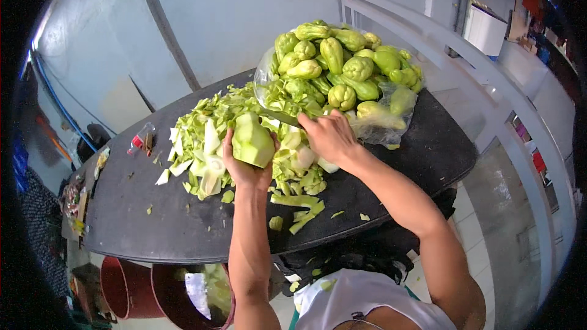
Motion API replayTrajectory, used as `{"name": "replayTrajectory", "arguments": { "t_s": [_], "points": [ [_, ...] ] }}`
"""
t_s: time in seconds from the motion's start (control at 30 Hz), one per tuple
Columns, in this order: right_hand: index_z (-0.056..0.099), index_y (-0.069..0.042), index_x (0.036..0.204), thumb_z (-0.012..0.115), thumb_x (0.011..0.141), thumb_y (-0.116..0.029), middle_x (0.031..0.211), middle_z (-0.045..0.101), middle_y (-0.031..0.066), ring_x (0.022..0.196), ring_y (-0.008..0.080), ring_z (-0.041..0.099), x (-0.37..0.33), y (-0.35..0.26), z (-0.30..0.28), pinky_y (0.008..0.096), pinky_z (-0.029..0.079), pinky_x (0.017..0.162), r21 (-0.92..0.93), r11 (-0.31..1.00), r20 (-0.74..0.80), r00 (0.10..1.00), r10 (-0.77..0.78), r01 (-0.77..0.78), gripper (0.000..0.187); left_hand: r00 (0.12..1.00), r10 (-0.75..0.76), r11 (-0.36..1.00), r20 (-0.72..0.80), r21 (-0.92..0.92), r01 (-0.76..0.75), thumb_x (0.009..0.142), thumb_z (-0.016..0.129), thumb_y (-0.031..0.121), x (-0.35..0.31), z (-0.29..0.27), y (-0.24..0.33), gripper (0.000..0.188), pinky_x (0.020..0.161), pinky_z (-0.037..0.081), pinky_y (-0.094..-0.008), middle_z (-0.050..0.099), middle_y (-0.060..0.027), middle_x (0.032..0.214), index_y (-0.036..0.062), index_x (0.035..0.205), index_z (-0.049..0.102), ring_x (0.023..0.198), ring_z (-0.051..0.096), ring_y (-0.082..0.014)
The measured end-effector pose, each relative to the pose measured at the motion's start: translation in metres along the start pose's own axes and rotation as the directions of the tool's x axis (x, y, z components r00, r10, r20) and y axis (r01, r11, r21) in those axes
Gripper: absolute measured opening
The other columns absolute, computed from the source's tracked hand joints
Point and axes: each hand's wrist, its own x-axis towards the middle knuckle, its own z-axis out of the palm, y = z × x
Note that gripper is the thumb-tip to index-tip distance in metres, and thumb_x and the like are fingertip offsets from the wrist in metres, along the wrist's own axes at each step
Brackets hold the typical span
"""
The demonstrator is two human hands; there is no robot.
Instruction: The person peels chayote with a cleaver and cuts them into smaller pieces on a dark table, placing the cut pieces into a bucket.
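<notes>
My left hand (244, 174) holds a large pale green peeled chayote (252, 142) from below, its surface cut into flat facets. My right hand (330, 139) grips a knife (280, 117) whose dark blade points left, just above and right of that chayote. The blade looks apart from it. Beneath both hands spreads a heap of green peelings (211, 110) mixed with whitish cut pieces. Behind my right hand, whole unpeeled chayotes (358, 68) are piled on and in a clear plastic bag (391, 128).
The dark table (140, 208) has a curved edge. Small wrappers (142, 137) lie at its left. Two dark red buckets (160, 281) stand below the front edge, one holding pale pieces. A white railing (483, 95) runs along the right; a pale wall (244, 12) rises behind.
</notes>
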Motion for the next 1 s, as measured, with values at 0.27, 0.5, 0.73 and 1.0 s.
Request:
{"name": "replayTrajectory", "arguments": {
  "t_s": [0.27, 0.5, 0.73, 1.0],
  "points": [
    [0.059, -0.01, 0.091, 0.061, 0.079, -0.012, 0.062, 0.054, -0.0012, 0.059, 0.0156, 0.058, -0.005, -0.033, -0.012, 0.033, 0.039, 0.059, -0.022, 0.897, -0.435, 0.803, -0.407, 0.442, 0.012, 0.998, -0.043, 0.998, -0.053, -0.045, 0.041, 0.098, 0.039, 0.044, 0.013, -0.028, -0.002, 0.051, 0.098, 0.047, -0.0444, 0.063, -0.0144, 0.118, 0.0037, 0.124, 0.056, 0.107, 0.061, -0.03],
    [0.06, -0.012, 0.092, 0.06, 0.081, -0.014, 0.062, 0.053, -0.0023, 0.063, 0.013, 0.058, -0.005, -0.041, -0.017, 0.0323, 0.039, 0.059, -0.086, 0.887, -0.462, 0.77, -0.439, 0.454, 0.011, 0.998, 0.002, 0.992, 0.06, -0.125, 0.005, 0.095, 0.044, 0.043, 0.013, -0.025, -0.001, 0.046, 0.087, 0.053, -0.043, 0.069, -0.0107, 0.106, 0.0062, 0.117, 0.061, 0.096, 0.066, -0.0291],
    [0.058, -0.008, 0.082, 0.064, 0.071, -0.001, 0.059, 0.056, 0.0018, 0.057, 0.0189, 0.059, -0.001, -0.017, -0.008, 0.0334, 0.037, 0.061, 0.042, 0.954, -0.391, 0.883, -0.258, 0.297, 0.015, 0.999, 0.044, 0.998, 0.012, -0.038, -0.044, 0.095, 0.044, 0.042, 0.003, -0.009, 0.003, 0.044, 0.087, 0.052, -0.0475, 0.066, -0.0095, 0.11, 0.0096, 0.12, 0.06, 0.1, 0.063, -0.0267],
    [0.064, -0.01, 0.093, 0.059, 0.079, -0.004, 0.059, 0.059, 0.0081, 0.059, 0.0228, 0.062, 0.005, -0.001, 0.006, 0.0347, 0.04, 0.06, 0.006, 1.0, -0.063, 0.998, -0.03, 0.031, 0.016, 0.999, -0.033, 0.999, 0.023, -0.006, 0.033, 0.092, 0.048, 0.043, 0.004, -0.01, -0.003, 0.048, 0.081, 0.051, -0.0411, 0.067, -0.0117, 0.108, 0.0075, 0.122, 0.061, 0.091, 0.064, -0.0255]
  ]
}}
